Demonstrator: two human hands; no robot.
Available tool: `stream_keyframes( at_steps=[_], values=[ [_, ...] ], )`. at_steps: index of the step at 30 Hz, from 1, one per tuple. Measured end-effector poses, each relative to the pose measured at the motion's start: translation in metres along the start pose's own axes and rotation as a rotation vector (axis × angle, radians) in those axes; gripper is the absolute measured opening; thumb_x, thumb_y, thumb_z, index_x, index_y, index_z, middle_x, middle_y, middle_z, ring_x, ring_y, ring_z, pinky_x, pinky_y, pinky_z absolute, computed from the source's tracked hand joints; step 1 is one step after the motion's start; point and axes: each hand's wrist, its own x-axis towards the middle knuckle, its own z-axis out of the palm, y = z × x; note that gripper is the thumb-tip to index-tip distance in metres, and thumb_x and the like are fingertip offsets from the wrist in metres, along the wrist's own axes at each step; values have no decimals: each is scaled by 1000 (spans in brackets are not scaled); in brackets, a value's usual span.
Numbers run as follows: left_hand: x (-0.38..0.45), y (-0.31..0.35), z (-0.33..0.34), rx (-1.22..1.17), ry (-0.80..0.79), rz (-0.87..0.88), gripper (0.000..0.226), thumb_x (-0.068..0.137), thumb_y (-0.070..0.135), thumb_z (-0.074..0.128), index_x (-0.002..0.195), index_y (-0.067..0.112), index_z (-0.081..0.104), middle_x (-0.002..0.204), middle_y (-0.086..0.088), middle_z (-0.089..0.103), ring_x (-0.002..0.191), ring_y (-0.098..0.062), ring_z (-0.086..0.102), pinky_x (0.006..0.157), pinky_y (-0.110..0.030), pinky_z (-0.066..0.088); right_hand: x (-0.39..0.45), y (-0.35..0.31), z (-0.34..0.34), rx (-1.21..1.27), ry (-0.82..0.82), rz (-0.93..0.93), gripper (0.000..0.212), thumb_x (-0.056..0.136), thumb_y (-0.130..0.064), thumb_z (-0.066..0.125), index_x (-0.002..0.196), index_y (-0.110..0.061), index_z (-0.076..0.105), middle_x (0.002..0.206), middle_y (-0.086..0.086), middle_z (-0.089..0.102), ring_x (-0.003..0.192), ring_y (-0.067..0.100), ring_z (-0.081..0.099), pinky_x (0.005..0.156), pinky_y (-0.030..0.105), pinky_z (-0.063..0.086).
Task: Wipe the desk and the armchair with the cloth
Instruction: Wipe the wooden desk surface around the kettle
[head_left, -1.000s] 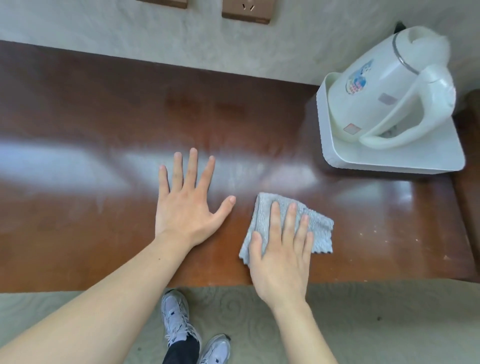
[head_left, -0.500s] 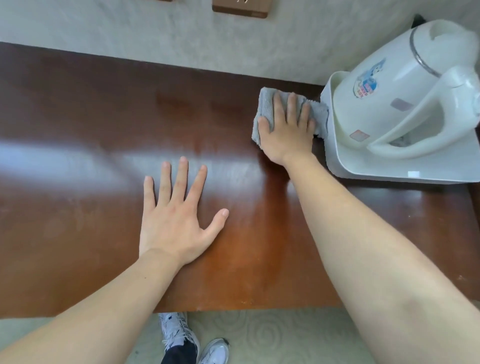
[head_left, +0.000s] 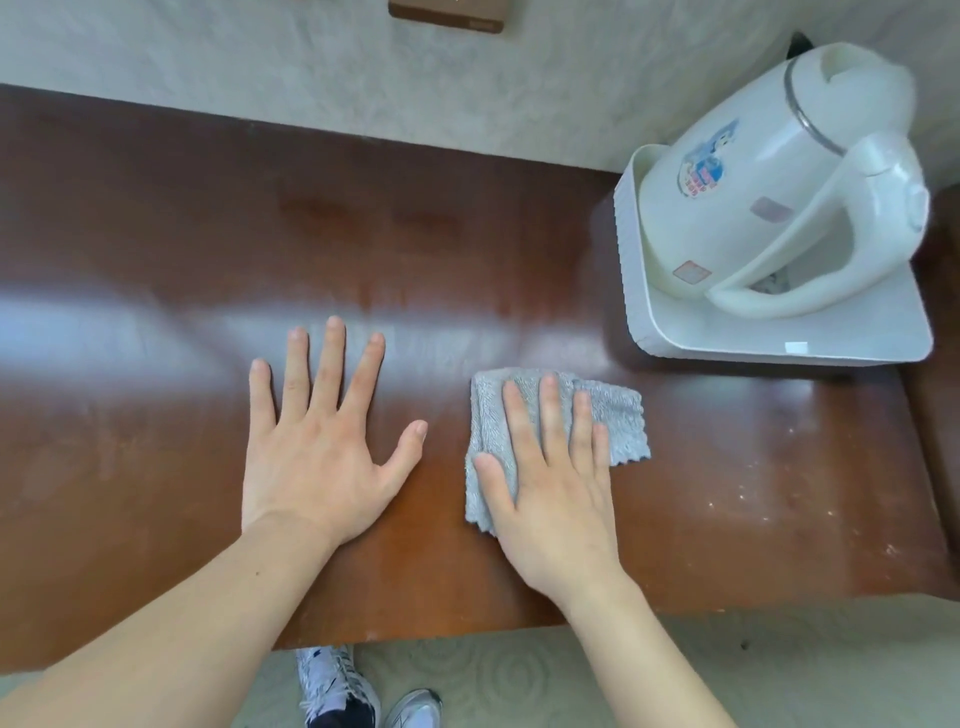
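A glossy brown wooden desk (head_left: 156, 249) fills the view, set against a pale wall. A folded grey cloth (head_left: 618, 415) lies on it near the front edge, right of centre. My right hand (head_left: 556, 483) presses flat on the cloth with straight fingers and covers its near half. My left hand (head_left: 322, 441) rests flat on the bare wood to the left of the cloth, fingers spread, a short gap away from it. No armchair is in view.
A white electric kettle (head_left: 769, 187) stands in a white tray (head_left: 779, 348) at the desk's back right, a short way beyond the cloth. White specks dot the desk's right end. Below the front edge are patterned carpet and my shoes (head_left: 337, 686).
My right hand has dragged the cloth from the back of the desk beside the tray toward the front edge. My left hand has stayed flat in its place.
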Motion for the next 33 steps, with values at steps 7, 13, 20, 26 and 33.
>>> stream_keyframes(
  at_steps=[7,13,20,26,33],
  values=[
    [0,0,1,27,-5,-1,84,91,76,13,160,28,14,167,-10,12,153,-35,6,120,-58,10,193,-23,-46,-27,50,33,65,100,-56,19,157,-33,-3,166,4,-13,150,35,-17,120,51,-10],
    [-1,-1,2,5,18,0,83,91,76,16,159,29,18,166,-9,15,153,-34,8,120,-58,12,232,-58,-54,28,9,-7,65,100,-54,17,157,-32,-4,166,3,-15,149,36,-19,119,52,-12],
    [0,-3,4,-26,37,2,85,90,76,20,159,27,20,166,-9,16,153,-34,8,120,-59,12,39,-19,-6,10,77,-172,61,102,-58,17,157,-39,-5,166,-1,-12,150,28,-21,120,46,-9],
    [0,-3,6,-19,41,10,84,91,75,20,159,26,21,166,-10,16,153,-34,8,120,-59,12,87,-21,-17,-9,36,-129,63,99,-62,13,153,-45,-11,165,-4,-19,148,28,-27,120,45,-15],
    [-2,-2,5,-9,48,-4,84,90,76,17,159,28,20,166,-8,15,153,-33,7,121,-57,11,235,-54,-56,-30,-60,-217,61,100,-59,20,156,-43,0,166,-3,-13,150,31,-18,119,46,-13]
  ],
)
